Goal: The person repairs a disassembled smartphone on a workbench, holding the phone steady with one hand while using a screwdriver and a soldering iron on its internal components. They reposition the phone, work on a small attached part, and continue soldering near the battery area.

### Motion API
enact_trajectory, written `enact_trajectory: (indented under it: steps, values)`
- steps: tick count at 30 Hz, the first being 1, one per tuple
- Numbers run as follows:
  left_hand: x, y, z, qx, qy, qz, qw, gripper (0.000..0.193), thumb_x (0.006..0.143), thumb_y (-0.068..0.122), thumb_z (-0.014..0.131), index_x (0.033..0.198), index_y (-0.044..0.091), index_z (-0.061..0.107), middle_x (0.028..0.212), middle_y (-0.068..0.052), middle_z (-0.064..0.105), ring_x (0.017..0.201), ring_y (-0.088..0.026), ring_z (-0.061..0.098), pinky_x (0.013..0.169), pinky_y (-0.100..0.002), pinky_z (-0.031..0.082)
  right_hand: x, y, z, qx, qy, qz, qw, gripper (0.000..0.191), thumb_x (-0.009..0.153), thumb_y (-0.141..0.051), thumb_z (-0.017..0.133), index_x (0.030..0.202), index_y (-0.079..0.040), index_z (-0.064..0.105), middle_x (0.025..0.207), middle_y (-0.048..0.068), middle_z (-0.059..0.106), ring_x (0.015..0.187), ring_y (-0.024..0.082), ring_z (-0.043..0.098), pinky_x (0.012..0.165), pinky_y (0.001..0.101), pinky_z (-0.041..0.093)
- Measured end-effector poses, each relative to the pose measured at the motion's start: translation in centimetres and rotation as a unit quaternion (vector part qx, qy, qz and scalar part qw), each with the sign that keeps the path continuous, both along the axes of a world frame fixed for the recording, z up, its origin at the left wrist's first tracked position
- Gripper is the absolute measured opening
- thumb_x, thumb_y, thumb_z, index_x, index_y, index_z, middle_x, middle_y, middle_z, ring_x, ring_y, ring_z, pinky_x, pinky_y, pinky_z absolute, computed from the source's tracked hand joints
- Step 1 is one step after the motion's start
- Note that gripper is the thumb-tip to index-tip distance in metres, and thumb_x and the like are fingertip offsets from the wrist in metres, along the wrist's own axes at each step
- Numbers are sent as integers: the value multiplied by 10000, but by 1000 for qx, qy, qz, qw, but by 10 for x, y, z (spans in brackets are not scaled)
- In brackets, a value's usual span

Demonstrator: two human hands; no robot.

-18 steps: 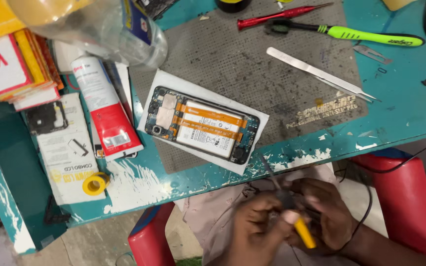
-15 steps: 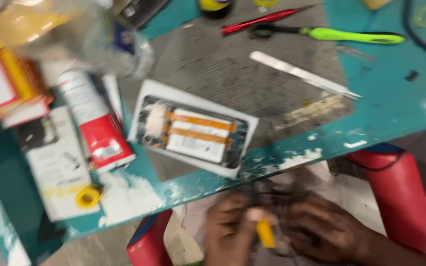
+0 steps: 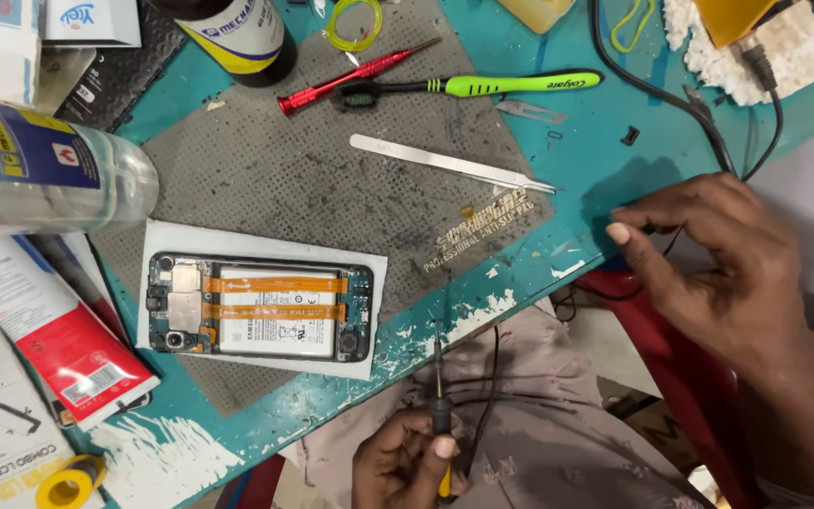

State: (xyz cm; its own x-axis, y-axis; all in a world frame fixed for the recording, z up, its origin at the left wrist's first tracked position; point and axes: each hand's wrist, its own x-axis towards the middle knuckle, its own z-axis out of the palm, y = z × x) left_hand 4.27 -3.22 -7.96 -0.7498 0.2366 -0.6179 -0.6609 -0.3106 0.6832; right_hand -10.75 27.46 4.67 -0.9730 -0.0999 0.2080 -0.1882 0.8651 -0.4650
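Note:
An opened phone with its back cover off lies on a white card, showing its battery and orange flex strips. My left hand is below the table edge, over my lap, shut on a small screwdriver with a black and yellow handle, tip pointing up toward the table. My right hand reaches over the right edge of the teal table, fingers spread, fingertips at a thin black cable. It holds nothing.
A grey anti-slip mat carries metal tweezers, a red screwdriver and a green toothbrush. A clear bottle, a red and white tube and a yellow tape roll lie at the left.
My right hand left the screwdriver and rose from my lap to the table's right edge. My left hand stays low with the screwdriver. The view shifted.

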Motion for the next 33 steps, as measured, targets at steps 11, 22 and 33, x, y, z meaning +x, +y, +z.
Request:
enact_trajectory:
  steps: [11,22,33]
  values:
    - [-6,-10,-5,-20,-14,23,999,186,903,65,735,1007,-76,672,750,-140,723,550,-169,700,501,-314,581,-24,-4,-7,-234,30,-16,972,161,1013,96,518,1153,87,597,1118,161,644,1035,190,709,903,273,619]
    - [-29,-3,5,5,-16,2,1000,193,920,79,740,1009,-84,687,774,-110,720,596,-132,671,551,-286,567,-108,-28,-3,114,81,89,986,165,912,-105,866,999,-1,772,888,132,689,801,294,639,663,399,515]
    - [-13,-7,22,10,-36,-13,999,175,950,83,726,1026,-69,688,780,-84,702,631,-111,663,572,-280,576,-107,-38,5,104,-29,88,990,230,878,-163,827,1009,1,733,920,163,626,814,324,659,693,454,534]
